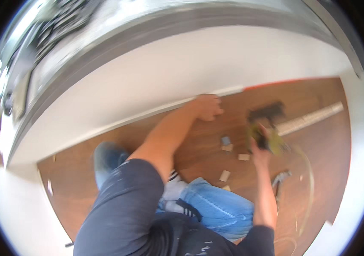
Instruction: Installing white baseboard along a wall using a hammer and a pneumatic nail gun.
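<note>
My left hand [209, 107] is closed, its fingers curled, against a white baseboard strip [156, 110] at the foot of the white wall. Whether anything is inside those fingers is hidden. Just right of it, my right hand [260, 148] grips a yellow-green and black nail gun [267, 112], smeared by motion and held above the wooden floor. A pale hose [311, 183] runs from the gun's side down to the right. Beyond the gun lies a long, light-coloured strip [312, 118].
Several small wood blocks [244, 157] and a small blue-grey piece [226, 141] lie on the brown floor [207, 155] between my arms. A hammer [279, 179] rests by my right forearm. A red line [284, 82] edges the wall's foot. My jeans-clad legs [216, 205] are folded below.
</note>
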Action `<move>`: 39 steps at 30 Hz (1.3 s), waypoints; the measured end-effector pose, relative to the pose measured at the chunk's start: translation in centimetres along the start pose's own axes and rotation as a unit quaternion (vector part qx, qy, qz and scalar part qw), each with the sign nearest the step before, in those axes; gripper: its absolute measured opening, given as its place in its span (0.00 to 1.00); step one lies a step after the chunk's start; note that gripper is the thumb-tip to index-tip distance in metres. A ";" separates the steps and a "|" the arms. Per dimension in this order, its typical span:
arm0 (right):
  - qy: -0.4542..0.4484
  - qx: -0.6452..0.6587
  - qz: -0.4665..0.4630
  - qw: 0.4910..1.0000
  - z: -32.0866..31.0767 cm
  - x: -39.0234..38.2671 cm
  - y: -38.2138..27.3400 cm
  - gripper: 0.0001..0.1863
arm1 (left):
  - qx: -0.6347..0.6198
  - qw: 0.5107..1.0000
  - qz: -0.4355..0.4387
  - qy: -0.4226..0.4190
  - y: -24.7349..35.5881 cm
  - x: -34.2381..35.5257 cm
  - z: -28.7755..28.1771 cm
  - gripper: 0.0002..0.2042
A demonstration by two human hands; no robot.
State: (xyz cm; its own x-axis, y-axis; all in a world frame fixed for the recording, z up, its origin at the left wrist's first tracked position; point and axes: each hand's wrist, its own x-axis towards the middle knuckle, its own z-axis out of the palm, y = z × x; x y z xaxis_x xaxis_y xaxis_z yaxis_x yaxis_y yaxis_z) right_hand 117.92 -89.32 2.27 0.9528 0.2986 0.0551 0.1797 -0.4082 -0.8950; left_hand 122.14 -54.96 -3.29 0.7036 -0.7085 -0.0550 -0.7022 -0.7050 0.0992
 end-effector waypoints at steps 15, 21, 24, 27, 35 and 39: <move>0.238 -0.019 0.065 0.969 -3.0 -34.3 -10.8 0.36 | -0.007 0.992 -0.122 -0.039 3.4 0.8 -1.0 0.11; 0.199 -0.055 0.056 0.977 -1.7 -37.1 -10.4 0.32 | -0.105 0.972 -0.197 0.066 9.5 -5.7 -1.7 0.15; 0.161 -0.078 0.066 0.982 -1.7 -35.9 -12.2 0.32 | -0.354 0.843 -0.380 0.139 12.2 -14.0 -1.8 0.17; 0.072 -0.113 0.046 0.990 -1.8 -34.3 -12.7 0.31 | -0.479 0.631 -0.584 0.178 10.1 -25.9 2.4 0.16; -0.001 -0.194 0.074 0.978 -2.1 -31.5 -10.0 0.29 | -0.647 0.259 -0.617 0.365 7.9 -34.1 4.9 0.18; 0.014 -0.193 0.058 0.979 -2.7 -32.8 -9.0 0.28 | -0.641 0.285 -0.598 0.388 6.9 -34.1 4.9 0.22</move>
State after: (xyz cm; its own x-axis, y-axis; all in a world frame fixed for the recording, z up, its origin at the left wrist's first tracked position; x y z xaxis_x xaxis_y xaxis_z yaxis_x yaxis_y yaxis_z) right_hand 85.71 -97.79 9.70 0.9777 0.2090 -0.0194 0.1439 -0.7346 -0.6630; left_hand 92.72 -35.80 -5.61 0.5177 0.5859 -0.6235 0.3573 0.5141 0.7797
